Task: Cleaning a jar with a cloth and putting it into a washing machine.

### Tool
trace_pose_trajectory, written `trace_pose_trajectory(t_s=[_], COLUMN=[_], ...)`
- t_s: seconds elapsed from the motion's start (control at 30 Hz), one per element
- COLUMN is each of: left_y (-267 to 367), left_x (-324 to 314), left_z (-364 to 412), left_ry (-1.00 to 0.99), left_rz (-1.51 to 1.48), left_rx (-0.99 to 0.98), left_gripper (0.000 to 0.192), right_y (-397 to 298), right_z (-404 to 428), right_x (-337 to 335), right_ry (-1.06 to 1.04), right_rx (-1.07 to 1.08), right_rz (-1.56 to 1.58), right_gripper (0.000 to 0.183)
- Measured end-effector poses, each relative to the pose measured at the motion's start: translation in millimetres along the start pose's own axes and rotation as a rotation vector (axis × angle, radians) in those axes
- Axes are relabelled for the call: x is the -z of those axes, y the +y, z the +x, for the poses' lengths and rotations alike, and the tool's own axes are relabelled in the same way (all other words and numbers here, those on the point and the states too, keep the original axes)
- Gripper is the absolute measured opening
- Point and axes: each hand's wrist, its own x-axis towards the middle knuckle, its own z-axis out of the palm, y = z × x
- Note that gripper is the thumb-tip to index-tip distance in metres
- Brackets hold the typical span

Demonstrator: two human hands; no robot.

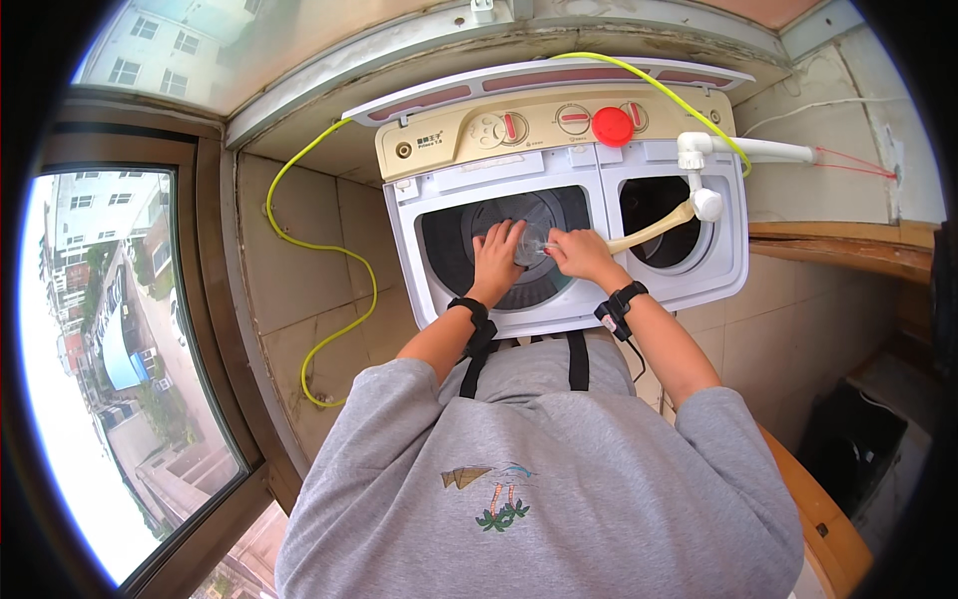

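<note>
A twin-tub washing machine stands in front of me with its lid raised. Over the larger wash tub, my left hand rests its fingers against a clear, round plastic or glass container. My right hand is closed at the container's right side, its fingers around a brush with a pale handle; the brush's head is hard to make out. A round red lid lies on the beige control panel, between the knobs. Both wrists wear black bands.
A white pipe with an elbow reaches over the smaller spin tub from the right. A yellow-green hose loops down the left side and over the panel. A large window is at far left.
</note>
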Motion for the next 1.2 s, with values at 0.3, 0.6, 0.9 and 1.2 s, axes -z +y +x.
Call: trace_pose_trajectory(t_s=[0.3,0.6,0.9,1.2], left_y=[0.8,1.9,-65.9,-44.8], left_x=[3.3,9.6,-29.9,10.9], left_z=[-4.4,-7.4,-20.8,-4.9], left_ry=[-0.016,-0.145,-0.571,-0.800], left_rz=[-0.081,-0.154,-1.347,-1.985], left_rx=[0.030,0.254,1.362,1.323], left_gripper=[0.086,0.085,0.054,0.068], right_y=[0.9,-1.4,-4.5,-0.8], right_z=[1.0,-1.3,-0.7,0.3], right_x=[-1.1,2.4,4.5,2.4], right_ry=[-0.044,-0.033,-0.047,-0.020], right_rx=[0.007,-0.012,0.000,-0.016], right_rz=[-0.014,0.001,-0.006,0.018], right_gripper=[0.019,0.022,0.026,0.024])
